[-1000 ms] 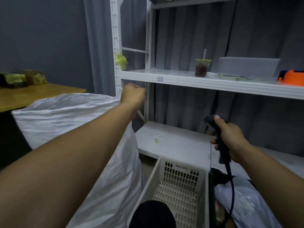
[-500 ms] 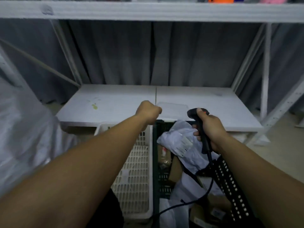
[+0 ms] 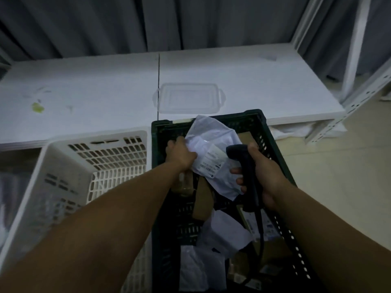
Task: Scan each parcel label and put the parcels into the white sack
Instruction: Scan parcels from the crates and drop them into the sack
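Observation:
A dark green crate [image 3: 273, 136] in front of me holds several parcels, white poly mailers and brown boxes. My left hand [image 3: 179, 154] grips the left edge of a white mailer parcel [image 3: 213, 142] whose label [image 3: 211, 163] faces up. My right hand [image 3: 264, 172] holds a black corded barcode scanner [image 3: 245, 163] just right of that label, its head turned toward the label. The white sack is out of view.
A white perforated basket [image 3: 84, 166] stands to the left of the crate. Behind both runs a low white shelf board [image 3: 95, 85] carrying a clear plastic lid [image 3: 188, 98]. A white rack post [image 3: 355, 43] rises at the right, with tiled floor beside it.
My view dropped from the sack and shelves down to the crate. My left hand left the sack, reached into the crate and took hold of the white mailer. The scanner came down beside the label.

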